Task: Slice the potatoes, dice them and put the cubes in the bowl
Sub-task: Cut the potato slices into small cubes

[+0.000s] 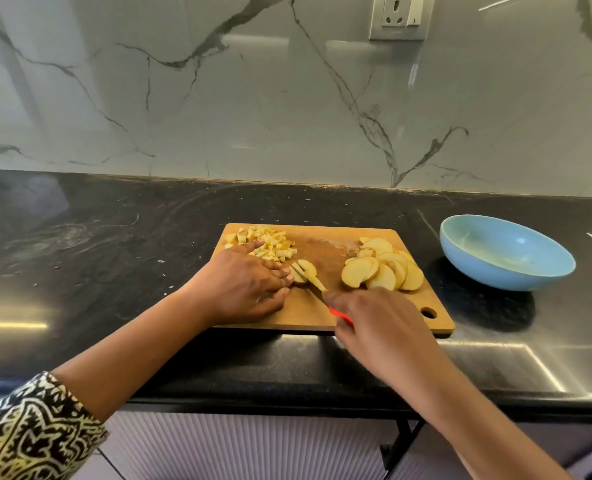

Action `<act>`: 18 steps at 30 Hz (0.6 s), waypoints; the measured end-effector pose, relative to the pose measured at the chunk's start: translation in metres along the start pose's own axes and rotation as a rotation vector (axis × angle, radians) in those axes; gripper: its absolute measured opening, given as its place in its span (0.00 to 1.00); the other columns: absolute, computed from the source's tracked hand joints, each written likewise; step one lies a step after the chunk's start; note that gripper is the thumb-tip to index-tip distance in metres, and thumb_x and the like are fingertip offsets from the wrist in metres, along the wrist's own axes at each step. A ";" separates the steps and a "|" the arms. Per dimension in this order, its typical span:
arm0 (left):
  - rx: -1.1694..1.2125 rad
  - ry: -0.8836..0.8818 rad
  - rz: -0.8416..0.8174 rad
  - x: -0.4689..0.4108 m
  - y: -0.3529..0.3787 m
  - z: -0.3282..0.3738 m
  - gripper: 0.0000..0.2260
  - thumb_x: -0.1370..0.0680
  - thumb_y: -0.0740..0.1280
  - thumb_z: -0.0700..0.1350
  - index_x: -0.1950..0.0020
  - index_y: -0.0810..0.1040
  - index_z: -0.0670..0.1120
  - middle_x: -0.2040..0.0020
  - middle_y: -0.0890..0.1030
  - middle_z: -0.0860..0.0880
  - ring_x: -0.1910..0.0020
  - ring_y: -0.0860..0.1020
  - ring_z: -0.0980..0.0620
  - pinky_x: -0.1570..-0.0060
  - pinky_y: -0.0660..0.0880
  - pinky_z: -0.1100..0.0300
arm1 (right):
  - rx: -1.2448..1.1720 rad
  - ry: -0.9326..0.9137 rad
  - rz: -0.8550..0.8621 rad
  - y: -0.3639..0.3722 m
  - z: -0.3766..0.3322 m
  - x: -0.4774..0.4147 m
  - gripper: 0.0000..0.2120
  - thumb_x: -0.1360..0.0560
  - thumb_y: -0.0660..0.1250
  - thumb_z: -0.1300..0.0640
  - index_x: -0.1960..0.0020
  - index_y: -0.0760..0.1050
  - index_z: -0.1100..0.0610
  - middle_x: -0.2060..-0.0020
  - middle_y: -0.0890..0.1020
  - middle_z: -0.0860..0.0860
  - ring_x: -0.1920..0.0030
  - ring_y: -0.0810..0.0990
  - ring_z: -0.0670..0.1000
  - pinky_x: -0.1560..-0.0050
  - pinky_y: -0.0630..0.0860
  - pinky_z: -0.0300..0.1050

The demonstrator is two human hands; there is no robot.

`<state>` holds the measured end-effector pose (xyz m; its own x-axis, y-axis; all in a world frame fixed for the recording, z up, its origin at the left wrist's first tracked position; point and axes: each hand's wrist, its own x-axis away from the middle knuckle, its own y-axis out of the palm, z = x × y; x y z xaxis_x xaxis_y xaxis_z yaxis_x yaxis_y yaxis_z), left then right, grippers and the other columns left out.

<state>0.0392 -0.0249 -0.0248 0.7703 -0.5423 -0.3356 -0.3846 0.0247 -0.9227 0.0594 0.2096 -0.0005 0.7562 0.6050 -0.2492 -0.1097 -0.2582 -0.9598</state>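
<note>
Your left hand [249, 282] lies flat and spread on the cutting board [384, 320], fingertips [285, 271] touching the near-left edge of the slice stack [305, 270] you're cutting. It grips nothing; it just pins the stack so it doesn't slide under the blade. Fingers look fairly straight rather than curled back, so they sit close to the cut line; I'd call that the main risk here.

Your right hand [381, 327] is wrapped closed round the knife [317, 287]. Only a bit of red handle [337, 315] shows at your knuckles. The blade runs from near-right to far-left across the stack, tip over the potato. Some cuts already show in the stack, so I judge you're partway through turning it into strips or cubes.

Layout makes sense as a flow line. Uncut potato slices [381, 268] are fanned on the right side of the board, overlapping each other. The work zone is in the middle. Finished cubes [270, 244] are heaped at the far-left corner, just beyond your left hand, out of the knife's way.

The blue bowl [505, 252] sits on the black countertop [114, 237] to the right of the board, apart from it. It looks empty, with no cubes inside. So by my read, slicing is done, dicing is roughly half done, and the transfer isn't started. The cubes are on the far side of the board from the bowl, so expect a carry across the slice pile.
</note>
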 end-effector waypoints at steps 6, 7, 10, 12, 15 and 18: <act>0.054 -0.013 0.021 0.001 -0.001 0.001 0.22 0.22 0.51 0.57 0.41 0.81 0.51 0.42 0.80 0.55 0.39 0.76 0.60 0.30 0.57 0.49 | 0.005 0.039 -0.006 -0.009 0.003 0.025 0.22 0.19 0.56 0.49 0.26 0.61 0.41 0.51 0.81 0.43 0.54 0.77 0.44 0.51 0.76 0.43; 0.079 -0.020 0.034 0.001 0.000 0.001 0.22 0.22 0.51 0.58 0.41 0.81 0.51 0.42 0.81 0.56 0.40 0.76 0.60 0.29 0.58 0.49 | 0.012 0.032 -0.003 -0.011 0.003 0.025 0.21 0.19 0.56 0.49 0.27 0.62 0.41 0.51 0.81 0.43 0.54 0.77 0.44 0.52 0.76 0.42; 0.189 -0.056 0.029 0.003 -0.001 -0.001 0.23 0.22 0.52 0.59 0.42 0.81 0.51 0.42 0.80 0.57 0.39 0.75 0.62 0.29 0.59 0.52 | 0.005 0.029 -0.005 -0.014 0.001 0.018 0.19 0.19 0.58 0.50 0.29 0.67 0.42 0.52 0.81 0.43 0.57 0.76 0.43 0.57 0.75 0.38; 0.204 -0.067 0.021 0.002 -0.002 -0.002 0.23 0.22 0.51 0.60 0.42 0.81 0.52 0.42 0.80 0.58 0.39 0.75 0.63 0.29 0.58 0.55 | 0.001 0.038 -0.006 -0.012 0.000 0.010 0.19 0.20 0.59 0.51 0.29 0.67 0.42 0.53 0.81 0.43 0.61 0.75 0.43 0.63 0.71 0.36; 0.178 -0.063 0.022 0.002 -0.002 -0.002 0.23 0.22 0.51 0.60 0.43 0.82 0.53 0.42 0.80 0.58 0.40 0.74 0.64 0.29 0.56 0.57 | -0.023 0.061 -0.007 -0.008 0.001 0.003 0.20 0.20 0.59 0.52 0.29 0.68 0.42 0.54 0.80 0.42 0.64 0.72 0.42 0.68 0.66 0.35; 0.203 -0.079 -0.009 0.002 -0.004 -0.001 0.25 0.22 0.50 0.63 0.41 0.80 0.54 0.41 0.80 0.58 0.38 0.74 0.64 0.30 0.53 0.58 | -0.063 0.080 0.006 -0.013 0.007 0.006 0.20 0.21 0.60 0.52 0.30 0.68 0.41 0.65 0.74 0.39 0.69 0.70 0.42 0.71 0.63 0.33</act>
<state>0.0411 -0.0270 -0.0218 0.8137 -0.4763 -0.3333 -0.2732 0.1926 -0.9425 0.0613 0.2220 0.0093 0.8049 0.5420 -0.2416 -0.0759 -0.3098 -0.9478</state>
